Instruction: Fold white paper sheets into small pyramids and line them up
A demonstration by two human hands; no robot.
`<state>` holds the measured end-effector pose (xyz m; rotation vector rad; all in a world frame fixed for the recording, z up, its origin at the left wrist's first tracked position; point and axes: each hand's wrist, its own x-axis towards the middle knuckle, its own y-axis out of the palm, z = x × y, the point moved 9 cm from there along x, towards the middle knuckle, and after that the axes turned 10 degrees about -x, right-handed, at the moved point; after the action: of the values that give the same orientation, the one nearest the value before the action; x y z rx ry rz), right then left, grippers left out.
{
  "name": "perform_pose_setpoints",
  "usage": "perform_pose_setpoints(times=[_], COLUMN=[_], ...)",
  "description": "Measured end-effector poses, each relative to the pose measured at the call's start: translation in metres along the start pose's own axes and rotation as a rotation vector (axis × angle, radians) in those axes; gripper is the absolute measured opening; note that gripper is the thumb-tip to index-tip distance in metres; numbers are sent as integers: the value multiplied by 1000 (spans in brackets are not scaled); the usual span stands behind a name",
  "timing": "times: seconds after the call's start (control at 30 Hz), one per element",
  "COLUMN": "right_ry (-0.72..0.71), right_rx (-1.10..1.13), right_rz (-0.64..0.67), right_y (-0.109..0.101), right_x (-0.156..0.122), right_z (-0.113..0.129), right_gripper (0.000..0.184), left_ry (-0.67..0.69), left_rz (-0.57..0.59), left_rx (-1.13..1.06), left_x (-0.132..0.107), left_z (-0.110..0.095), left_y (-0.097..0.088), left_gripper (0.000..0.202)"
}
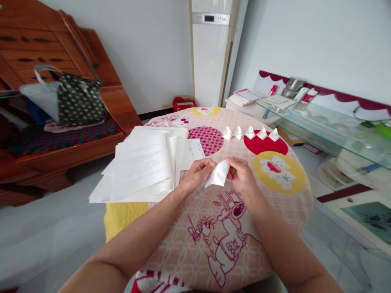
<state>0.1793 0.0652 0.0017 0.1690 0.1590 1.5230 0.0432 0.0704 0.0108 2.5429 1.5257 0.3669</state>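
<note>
Between my two hands, above the middle of the round table, is a piece of folded white paper (pixel 218 174). My left hand (pixel 198 174) pinches its left side between thumb and fingers. At its upper right corner my right hand (pixel 240 172) grips it, fingers curled under. The paper looks creased, with its lower edge flared. Beyond my hands several small folded paper shapes (pixel 250 133) with pointed tops stand in a row. To the left lies a spread stack of white sheets (pixel 143 162), some with faint print. A smaller printed sheet (pixel 190 154) rests beside the stack.
A patterned pink tablecloth (pixel 275 215) covers the table. Right of it stands a glass shelf (pixel 330 130) with cups and papers. On the left is a wooden bench (pixel 113 101) holding a dark patterned bag (pixel 77 97). A white air conditioner (pixel 210 57) stands behind.
</note>
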Motion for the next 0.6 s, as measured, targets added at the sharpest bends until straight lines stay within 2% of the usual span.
perform_pose_setpoints(times=[0.1,0.27,0.37,0.47,0.6], right_ry=[-14,-34,-36,-28,-62], right_rx=[106,149,152,128,-26], right_rz=[-29,6,11,5,-141], right_y=[-11,-19,-16,-11,-23], right_x=[9,19,17,13,7], right_z=[-7,-16,-16,-11,4], right_gripper=[41,40,40,38,30], left_ry=[-39,-84,-69,-48,-60], left_rz=[29,56,19,-65,-95], left_rx=[-77,-194,-258,-323,-296], left_x=[0,1,3,5,6], left_z=[2,3,0,-2,-2], left_y=[1,6,4,-7,-19], left_gripper=[47,41,40,35,30])
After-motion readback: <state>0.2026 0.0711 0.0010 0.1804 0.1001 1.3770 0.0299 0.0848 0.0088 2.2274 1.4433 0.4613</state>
